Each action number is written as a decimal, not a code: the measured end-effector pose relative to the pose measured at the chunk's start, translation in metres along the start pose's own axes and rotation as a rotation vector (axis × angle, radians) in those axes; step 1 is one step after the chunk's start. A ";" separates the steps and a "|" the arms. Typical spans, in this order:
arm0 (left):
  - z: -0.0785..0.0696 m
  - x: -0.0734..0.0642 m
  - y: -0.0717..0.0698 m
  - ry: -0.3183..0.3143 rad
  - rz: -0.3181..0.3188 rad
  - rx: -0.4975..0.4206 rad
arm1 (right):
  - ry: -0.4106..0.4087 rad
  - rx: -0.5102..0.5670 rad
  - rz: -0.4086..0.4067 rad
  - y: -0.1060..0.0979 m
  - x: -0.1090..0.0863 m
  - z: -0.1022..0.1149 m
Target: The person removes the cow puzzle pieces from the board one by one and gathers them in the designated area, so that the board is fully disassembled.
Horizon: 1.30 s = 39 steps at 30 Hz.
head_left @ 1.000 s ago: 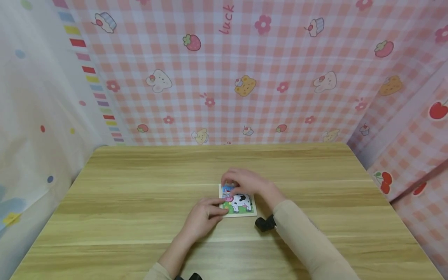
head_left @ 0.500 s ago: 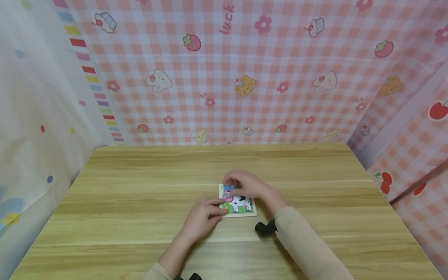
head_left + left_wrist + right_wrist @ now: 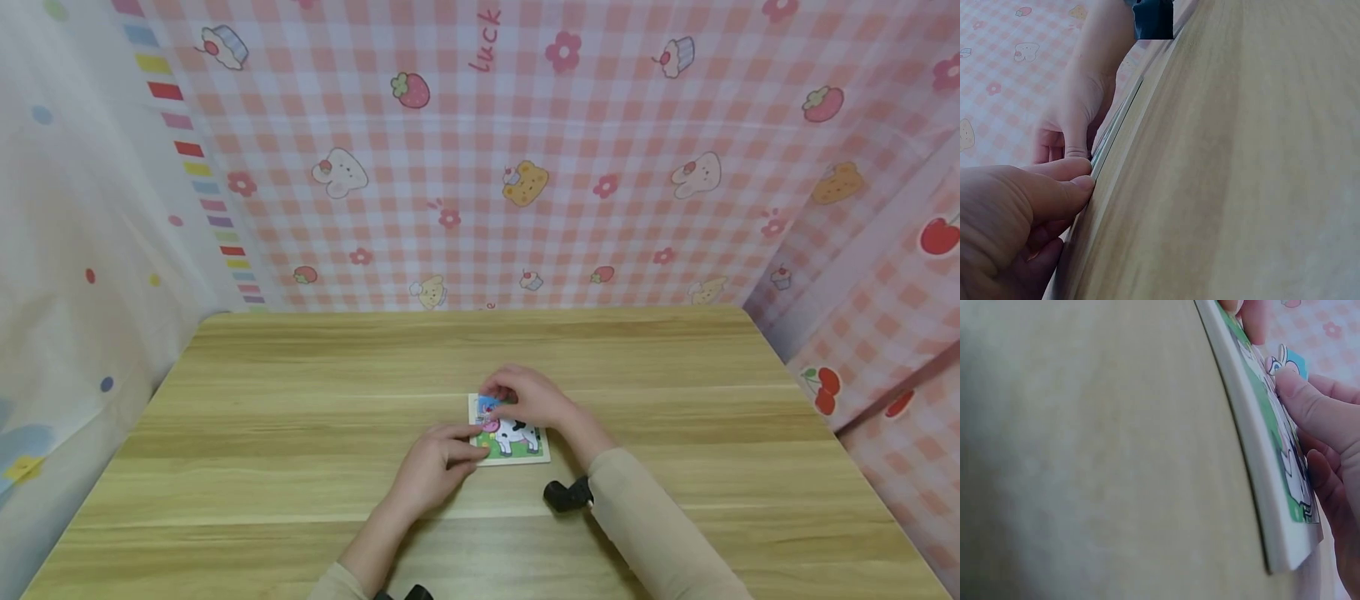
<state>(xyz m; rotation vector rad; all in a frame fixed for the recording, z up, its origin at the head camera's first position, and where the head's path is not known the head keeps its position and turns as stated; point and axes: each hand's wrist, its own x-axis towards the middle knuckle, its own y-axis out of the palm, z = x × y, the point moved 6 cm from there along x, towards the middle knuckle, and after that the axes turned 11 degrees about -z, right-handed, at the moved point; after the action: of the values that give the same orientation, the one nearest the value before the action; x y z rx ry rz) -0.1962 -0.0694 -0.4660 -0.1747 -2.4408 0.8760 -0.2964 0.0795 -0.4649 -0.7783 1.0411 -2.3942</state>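
A small square jigsaw puzzle board [image 3: 525, 461] with a cow on green grass lies flat on the wooden table. My left hand [image 3: 431, 467] rests at its left side, with the fingertips on the board's edge. Over the upper part of the board, my right hand [image 3: 536, 396] pinches a puzzle piece [image 3: 1297, 362] between thumb and fingers. This piece is blue with part of the cow's face, and it stands tilted up from the picture in the right wrist view. My right fingers hide the board's upper right part in the head view.
The wooden table [image 3: 300, 400] runs back to a pink checked curtain [image 3: 465, 125]. A white dotted curtain [image 3: 90, 208] hangs on the left. Black camera mounts [image 3: 567, 495] sit at my wrists.
My right hand has shifted slightly to the right and toward me, still pinching the puzzle piece over the board's upper part. The left hand and the board have stayed put.
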 end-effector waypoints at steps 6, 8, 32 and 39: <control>0.000 0.000 0.000 -0.013 0.011 0.002 | 0.011 0.062 -0.036 0.000 -0.002 -0.001; 0.000 0.000 0.001 -0.021 0.018 0.004 | 0.015 0.093 -0.045 0.000 -0.002 -0.001; 0.002 0.007 -0.002 -0.042 0.039 -0.039 | 0.201 0.349 -0.103 -0.019 -0.018 -0.007; 0.007 0.019 -0.005 -0.110 -0.011 -0.065 | 0.251 0.387 -0.159 -0.035 -0.032 -0.016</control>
<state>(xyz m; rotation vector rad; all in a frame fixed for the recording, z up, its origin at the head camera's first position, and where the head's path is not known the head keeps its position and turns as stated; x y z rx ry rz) -0.2160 -0.0721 -0.4588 -0.1398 -2.5715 0.8212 -0.2873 0.1278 -0.4576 -0.4454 0.5835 -2.7640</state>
